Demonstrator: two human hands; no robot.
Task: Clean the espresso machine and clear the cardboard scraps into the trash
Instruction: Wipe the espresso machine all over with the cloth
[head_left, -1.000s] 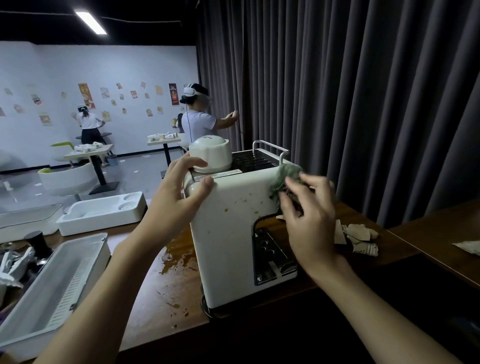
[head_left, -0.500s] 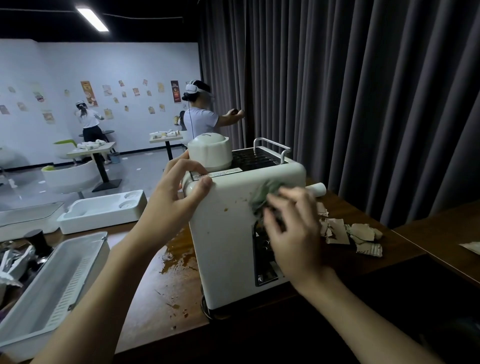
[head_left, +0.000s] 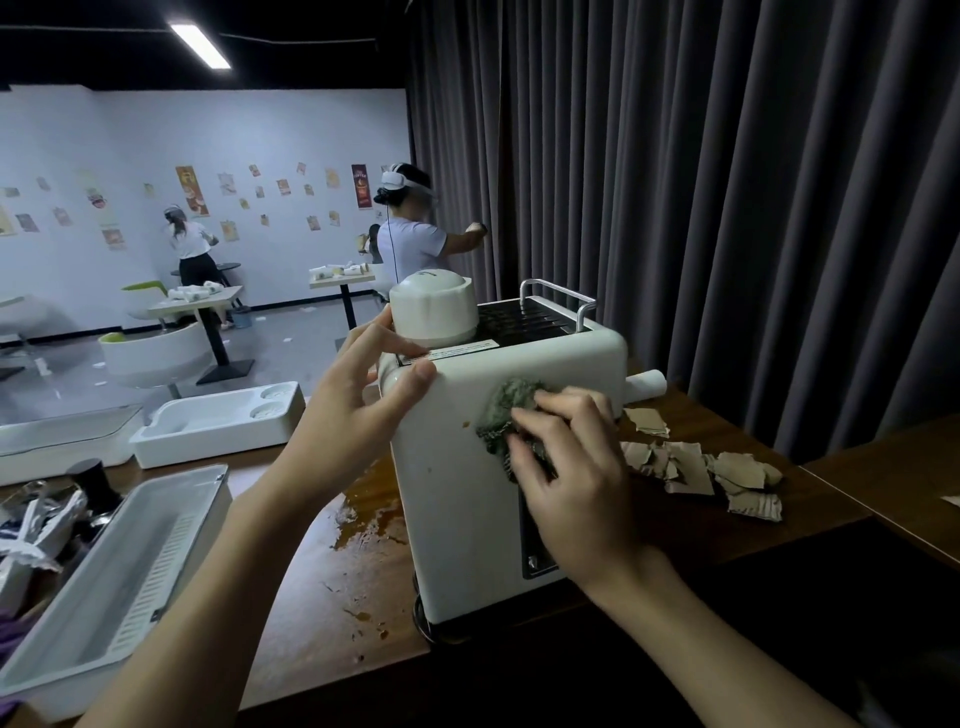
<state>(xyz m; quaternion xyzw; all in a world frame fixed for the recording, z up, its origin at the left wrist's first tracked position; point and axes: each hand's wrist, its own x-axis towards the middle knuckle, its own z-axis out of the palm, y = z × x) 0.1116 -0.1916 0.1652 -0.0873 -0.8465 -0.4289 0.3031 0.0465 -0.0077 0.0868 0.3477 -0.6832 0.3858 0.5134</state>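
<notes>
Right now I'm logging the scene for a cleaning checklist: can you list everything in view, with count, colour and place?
espresso machine: one, white, stained, on the counter centre
cloth: one, grey-green, pressed on the machine's side
cardboard scraps: a pile, tan, on the counter right of the machine
spill: one, brown, on the counter left of the machine
counter: one, brown wood
bin: one, white, near left
tray: one, white, behind the bin
curtain: one, dark grey, right background
people: two, white tops, far room
left hand: steadies the machine's top corner
right hand: fingers press the cloth
</notes>
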